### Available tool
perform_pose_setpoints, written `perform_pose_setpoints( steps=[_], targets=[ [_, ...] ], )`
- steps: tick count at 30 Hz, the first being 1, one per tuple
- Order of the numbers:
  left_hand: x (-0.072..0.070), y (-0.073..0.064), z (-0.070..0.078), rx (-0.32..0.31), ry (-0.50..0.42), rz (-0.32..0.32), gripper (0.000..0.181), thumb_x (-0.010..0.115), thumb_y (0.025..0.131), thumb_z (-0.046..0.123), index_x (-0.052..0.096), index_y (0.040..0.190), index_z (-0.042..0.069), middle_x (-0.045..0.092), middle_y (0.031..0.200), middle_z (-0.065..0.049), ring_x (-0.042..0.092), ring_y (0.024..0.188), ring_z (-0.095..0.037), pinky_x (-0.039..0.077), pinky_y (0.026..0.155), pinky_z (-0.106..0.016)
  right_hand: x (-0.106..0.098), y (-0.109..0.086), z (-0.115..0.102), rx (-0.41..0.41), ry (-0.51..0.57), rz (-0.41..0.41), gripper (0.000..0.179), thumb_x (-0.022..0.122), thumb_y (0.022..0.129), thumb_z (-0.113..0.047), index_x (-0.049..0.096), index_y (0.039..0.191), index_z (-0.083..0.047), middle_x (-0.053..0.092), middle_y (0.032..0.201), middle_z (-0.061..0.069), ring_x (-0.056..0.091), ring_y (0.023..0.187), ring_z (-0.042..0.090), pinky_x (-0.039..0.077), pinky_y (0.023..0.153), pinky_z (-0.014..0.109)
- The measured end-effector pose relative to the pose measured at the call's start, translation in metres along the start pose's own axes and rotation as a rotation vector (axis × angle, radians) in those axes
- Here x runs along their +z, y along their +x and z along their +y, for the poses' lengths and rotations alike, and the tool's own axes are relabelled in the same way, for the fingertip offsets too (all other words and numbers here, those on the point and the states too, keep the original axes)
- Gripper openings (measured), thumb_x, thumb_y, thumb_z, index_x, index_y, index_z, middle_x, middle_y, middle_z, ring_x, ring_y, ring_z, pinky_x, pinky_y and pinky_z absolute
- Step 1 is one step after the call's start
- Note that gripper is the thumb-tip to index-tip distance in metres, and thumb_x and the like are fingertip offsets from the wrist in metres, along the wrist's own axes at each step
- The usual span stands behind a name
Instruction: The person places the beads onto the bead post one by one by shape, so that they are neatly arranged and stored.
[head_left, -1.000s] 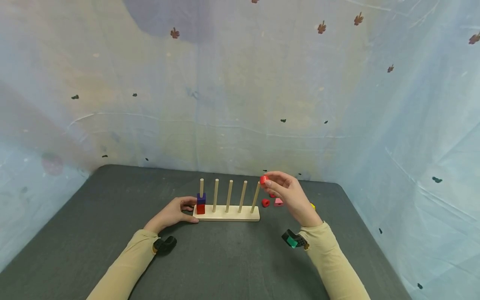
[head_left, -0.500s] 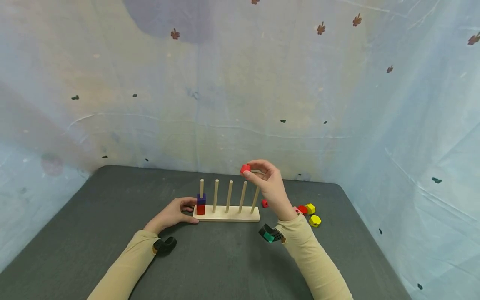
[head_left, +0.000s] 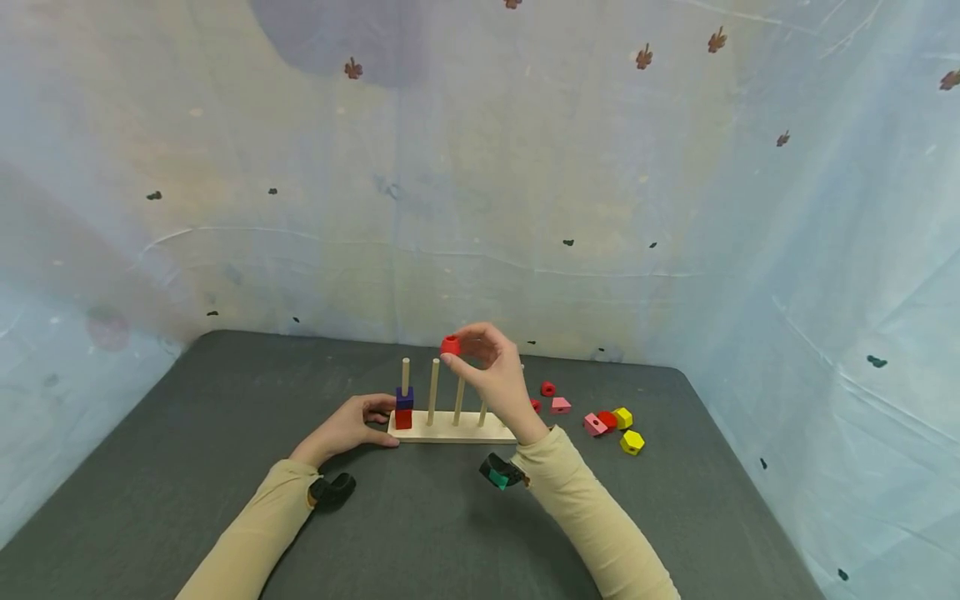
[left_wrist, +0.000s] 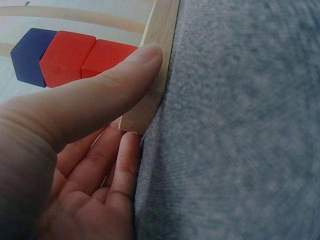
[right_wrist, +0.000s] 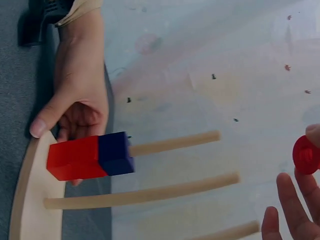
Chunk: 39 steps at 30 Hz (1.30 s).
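In the head view a wooden peg board [head_left: 450, 437] lies on the dark table, with a row of upright pegs. My left hand [head_left: 347, 427] holds its left end, thumb along the front edge and fingers behind. Red blocks [left_wrist: 68, 57] sit on the leftmost peg with a dark blue block [head_left: 405, 399] on top. My right hand [head_left: 501, 382] pinches a red bead [head_left: 450, 346] between thumb and fingertips. That bead is raised above the pegs, slightly right of the second peg's tip [head_left: 435, 362], apart from it. The right hand hides parts of the right-hand pegs.
Right of the board lie two yellow blocks [head_left: 632, 442], pink blocks [head_left: 595, 425] and several red pieces [head_left: 548, 389], one partly behind my right hand. A pale patterned sheet [head_left: 480, 183] hangs behind the table and along its sides.
My right hand has carried the red bead leftward from the rightmost peg to near the second peg, uncovering loose blocks at the right. The left hand stays on the board's end.
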<state>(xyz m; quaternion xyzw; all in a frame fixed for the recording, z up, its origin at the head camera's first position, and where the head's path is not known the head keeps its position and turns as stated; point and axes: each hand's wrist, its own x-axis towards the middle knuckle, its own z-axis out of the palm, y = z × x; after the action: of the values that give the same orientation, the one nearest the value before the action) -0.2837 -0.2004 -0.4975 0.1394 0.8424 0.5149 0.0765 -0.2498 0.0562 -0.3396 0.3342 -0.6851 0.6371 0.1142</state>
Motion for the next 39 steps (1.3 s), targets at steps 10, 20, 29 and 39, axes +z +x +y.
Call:
perform_pose_setpoints(
  steps=[10,20,29,39],
  targets=[
    [0.0,-0.001,0.003,-0.014,-0.021,-0.011,0.074,0.088,0.068,0.02,0.055,0.131,0.0,0.059,0.126,-0.015,0.058,0.108,-0.026,0.048,0.094,-0.043,0.016,0.0,0.017,-0.007,0.011,-0.003,0.026,0.069,0.085,0.004,0.058,0.108,0.009,0.061,0.105,0.023,0.06,0.098,0.036,0.049,0.089,0.051],
    [0.0,0.0,0.003,-0.018,-0.015,-0.008,0.075,0.088,0.068,0.02,0.054,0.132,0.0,0.059,0.126,-0.015,0.058,0.109,-0.026,0.047,0.094,-0.043,0.025,-0.001,0.027,0.004,-0.027,0.033,0.026,0.07,0.085,0.003,0.057,0.108,0.007,0.06,0.106,0.022,0.061,0.096,0.035,0.051,0.085,0.049],
    [0.0,-0.001,0.002,-0.019,-0.013,-0.012,0.075,0.088,0.068,0.019,0.054,0.132,-0.001,0.058,0.126,-0.016,0.058,0.108,-0.027,0.048,0.093,-0.043,0.03,-0.004,0.034,0.023,-0.036,0.038,0.027,0.069,0.086,0.001,0.055,0.109,0.007,0.061,0.105,0.022,0.061,0.095,0.036,0.05,0.084,0.053],
    [-0.001,0.0,0.001,0.009,0.004,-0.018,0.074,0.087,0.07,0.02,0.053,0.132,-0.003,0.057,0.127,-0.018,0.057,0.109,-0.028,0.048,0.093,-0.042,0.034,-0.005,0.037,0.049,-0.045,0.091,0.028,0.069,0.087,-0.002,0.056,0.11,0.006,0.06,0.106,0.021,0.061,0.092,0.035,0.052,0.082,0.046]
  ],
)
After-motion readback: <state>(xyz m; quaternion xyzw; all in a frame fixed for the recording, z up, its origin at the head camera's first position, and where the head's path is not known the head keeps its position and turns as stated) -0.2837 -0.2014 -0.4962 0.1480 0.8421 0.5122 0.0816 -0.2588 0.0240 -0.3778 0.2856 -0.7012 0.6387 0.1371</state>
